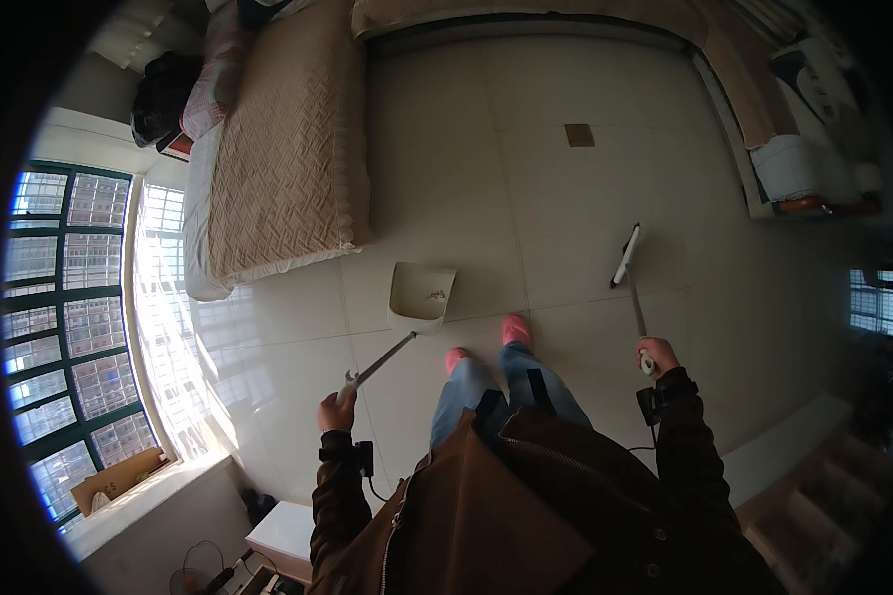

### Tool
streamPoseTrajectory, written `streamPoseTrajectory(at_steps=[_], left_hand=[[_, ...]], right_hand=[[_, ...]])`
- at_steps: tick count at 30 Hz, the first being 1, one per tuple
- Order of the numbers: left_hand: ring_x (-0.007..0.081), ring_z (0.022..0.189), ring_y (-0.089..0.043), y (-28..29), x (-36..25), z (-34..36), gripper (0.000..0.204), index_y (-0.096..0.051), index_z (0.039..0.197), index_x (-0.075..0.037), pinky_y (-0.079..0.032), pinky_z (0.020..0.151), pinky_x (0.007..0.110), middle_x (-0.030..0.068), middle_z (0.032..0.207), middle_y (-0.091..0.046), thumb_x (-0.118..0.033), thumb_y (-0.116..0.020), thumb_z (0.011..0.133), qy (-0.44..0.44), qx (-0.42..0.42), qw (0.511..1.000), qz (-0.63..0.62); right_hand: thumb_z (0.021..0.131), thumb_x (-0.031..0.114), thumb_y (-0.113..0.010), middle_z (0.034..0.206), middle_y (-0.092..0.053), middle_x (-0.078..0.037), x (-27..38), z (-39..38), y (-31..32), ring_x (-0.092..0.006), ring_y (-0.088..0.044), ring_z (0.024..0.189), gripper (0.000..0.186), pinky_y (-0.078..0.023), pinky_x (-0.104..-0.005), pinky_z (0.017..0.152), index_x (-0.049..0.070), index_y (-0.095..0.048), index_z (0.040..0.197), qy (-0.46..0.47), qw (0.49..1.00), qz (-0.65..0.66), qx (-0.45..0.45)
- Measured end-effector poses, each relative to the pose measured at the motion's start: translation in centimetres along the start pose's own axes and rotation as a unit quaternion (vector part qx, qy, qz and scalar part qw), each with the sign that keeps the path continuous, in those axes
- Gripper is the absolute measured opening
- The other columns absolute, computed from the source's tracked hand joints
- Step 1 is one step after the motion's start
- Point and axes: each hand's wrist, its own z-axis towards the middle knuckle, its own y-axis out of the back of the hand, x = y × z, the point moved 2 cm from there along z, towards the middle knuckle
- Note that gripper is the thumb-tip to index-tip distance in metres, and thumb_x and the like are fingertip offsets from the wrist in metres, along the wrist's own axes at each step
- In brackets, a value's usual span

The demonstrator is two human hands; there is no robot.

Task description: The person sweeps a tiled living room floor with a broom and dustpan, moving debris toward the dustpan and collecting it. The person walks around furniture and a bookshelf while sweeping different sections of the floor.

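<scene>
My left hand (336, 411) is closed around the handle end of a long-handled dustpan (399, 315). Its pale pan rests on the tiled floor ahead of my feet, to the left, with a small bit of litter (436, 296) inside. On the right, my right hand (656, 354) grips the handle of a broom (638, 307). The broom's white head with a dark lower edge is down at the floor, well apart from the dustpan. Farther off lies a small brown square (578, 135) on the tiles; what it is, I cannot make out.
A bed or couch with a beige quilted cover (288, 149) stands at the left, beside a sunlit barred window (79, 297). Beige-covered furniture (744, 89) lines the far and right sides. A white box (283, 535) sits at the lower left. My pink shoes (517, 330) stand on the tiles.
</scene>
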Motion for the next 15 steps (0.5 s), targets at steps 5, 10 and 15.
streamPoseTrajectory(at_steps=[5,10,15], left_hand=[[0.0331,0.055,-0.054,-0.3,-1.1,-0.2,0.041,-0.059,0.066,-0.002,-0.041,0.049,0.039,0.0164,0.057,-0.054,-0.042,-0.058,0.065,0.007,0.003,1.0,-0.018],[0.033,0.056,-0.054,-0.4,-2.1,0.4,0.041,-0.059,0.066,-0.002,-0.041,0.049,0.039,0.0161,0.057,-0.054,-0.043,-0.057,0.065,0.025,0.005,1.0,0.0],[0.0329,0.056,-0.054,0.5,-2.4,2.1,0.041,-0.059,0.066,-0.003,-0.042,0.049,0.039,0.0158,0.057,-0.055,-0.043,-0.058,0.064,0.037,0.025,0.999,0.02]], right_hand=[[0.066,0.006,-0.048,0.054,-0.044,-0.006,4.3,-1.6,-5.6,-0.0126,-0.044,0.043,0.013,-0.036,-0.0253,0.039,-0.001,-0.046,0.077,-0.009,0.992,-0.043,0.119],[0.069,0.006,-0.045,0.067,-0.048,-0.008,8.4,1.6,-16.4,-0.0099,-0.045,0.048,0.017,-0.041,-0.0218,0.041,-0.001,-0.041,0.084,-0.114,0.958,0.03,0.26],[0.072,0.005,-0.045,0.064,-0.046,-0.007,11.3,8.7,-32.4,-0.0063,-0.041,0.039,0.01,-0.038,-0.0164,0.034,-0.004,-0.041,0.074,-0.192,0.914,0.054,0.354]])
